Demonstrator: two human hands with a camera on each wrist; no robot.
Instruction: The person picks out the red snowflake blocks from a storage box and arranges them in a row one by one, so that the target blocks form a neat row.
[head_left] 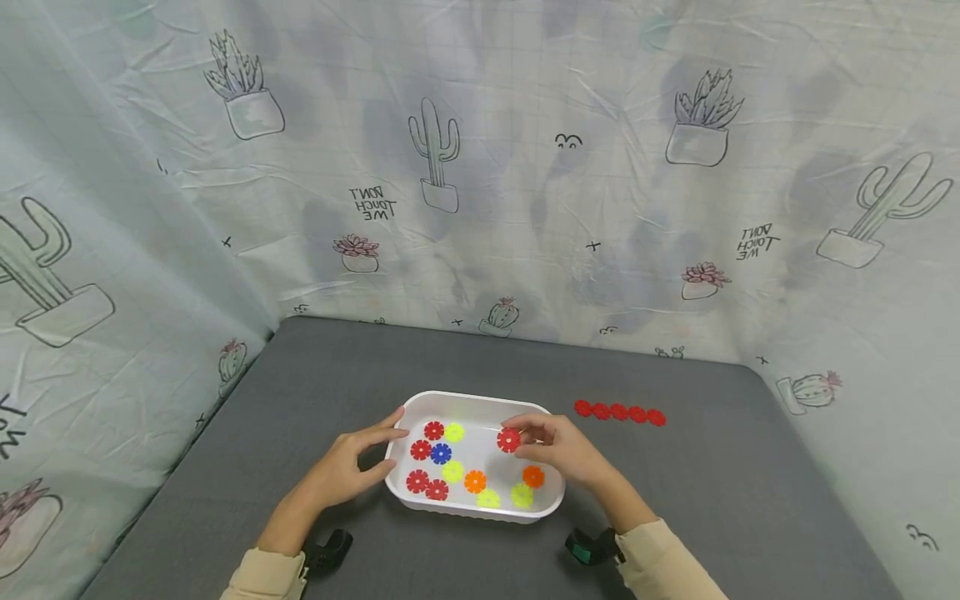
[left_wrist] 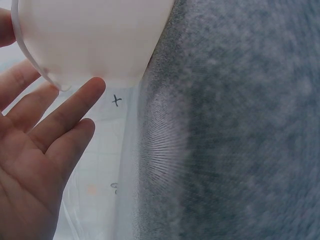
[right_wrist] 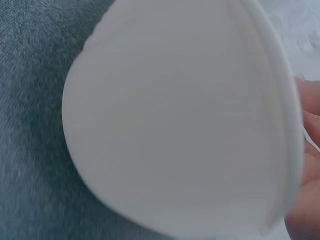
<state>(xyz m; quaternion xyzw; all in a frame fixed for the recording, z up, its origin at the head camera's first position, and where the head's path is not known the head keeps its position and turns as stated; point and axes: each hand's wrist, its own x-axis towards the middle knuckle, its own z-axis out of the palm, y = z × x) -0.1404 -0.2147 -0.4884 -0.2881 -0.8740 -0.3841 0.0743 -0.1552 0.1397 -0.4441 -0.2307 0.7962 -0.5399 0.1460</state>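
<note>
A white plastic tub [head_left: 480, 510] holds several small notched plastic discs in red, blue, yellow and orange. My right hand [head_left: 558, 446] reaches over its right side, pinching a red notched disc [head_left: 507, 440] between thumb and fingers. My left hand [head_left: 352, 462] rests at the left end, fingertips on the rim. In the left wrist view, the left hand's fingers [left_wrist: 75, 110] extend loosely along the tub's outer wall [left_wrist: 95, 40]. The tub wall [right_wrist: 175, 115] fills most of the right wrist view and hides the pinched disc.
Behind the tub to the right, a row of several joined red discs [head_left: 619, 412] lies on the dark grey table [head_left: 675, 483]. A pale curtain [head_left: 510, 167] printed with cacti hangs around the table's back and sides.
</note>
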